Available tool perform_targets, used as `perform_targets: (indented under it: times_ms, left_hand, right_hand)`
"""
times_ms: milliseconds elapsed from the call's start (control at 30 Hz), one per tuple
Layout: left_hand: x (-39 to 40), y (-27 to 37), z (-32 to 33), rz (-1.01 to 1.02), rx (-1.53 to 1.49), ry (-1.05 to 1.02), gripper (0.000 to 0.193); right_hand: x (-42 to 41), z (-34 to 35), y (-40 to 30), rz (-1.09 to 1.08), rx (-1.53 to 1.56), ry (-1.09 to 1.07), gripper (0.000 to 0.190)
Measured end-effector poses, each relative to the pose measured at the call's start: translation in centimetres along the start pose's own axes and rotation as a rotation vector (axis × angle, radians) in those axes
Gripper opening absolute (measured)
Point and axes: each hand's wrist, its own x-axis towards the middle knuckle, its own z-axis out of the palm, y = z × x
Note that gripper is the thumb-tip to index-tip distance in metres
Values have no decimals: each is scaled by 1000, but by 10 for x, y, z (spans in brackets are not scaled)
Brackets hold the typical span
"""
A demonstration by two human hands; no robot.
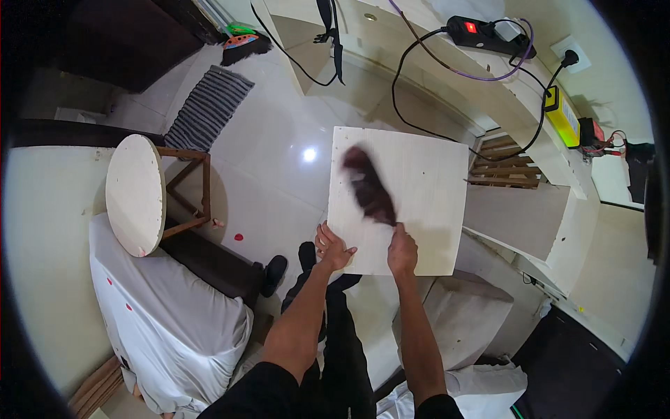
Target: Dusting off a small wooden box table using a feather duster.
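A square white wooden tabletop [434,209] lies in front of me, with small dark marks on its surface. Over its left half is a dark brown duster [370,188], blurred by motion. My right hand [403,249] is closed around the thin near end of this duster, above the board's near edge. At the near left corner of the tabletop, my left hand [332,250] rests with its fingers spread and its thumb over the surface. Whatever supports the tabletop is hidden beneath it.
A round-topped stool [137,196] lies tipped at the left beside a white-covered seat [193,335]. Beyond are a striped mat [209,110] and a broom [243,47]. Black cables run from a power strip [487,36] on the right-hand counter [528,97], close behind the tabletop.
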Motion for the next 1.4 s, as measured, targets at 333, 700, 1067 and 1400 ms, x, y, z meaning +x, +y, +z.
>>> perform_targets:
  times_ms: [333,700,1067,1400]
  left_hand:
    - [2,2,3,-11,5,0,122]
    - [1,0,1,-16,22,-23,125]
    - [5,-7,0,0,54,-26,124]
    - [8,-6,2,1,81,-28,122]
  right_hand:
    - [30,-8,-32,159,54,-41,18]
    - [52,-5,-42,-207,-48,-53,22]
    - [26,-2,-32,-226,-78,-123,21]
    - [5,1,-6,38,-47,-41,19]
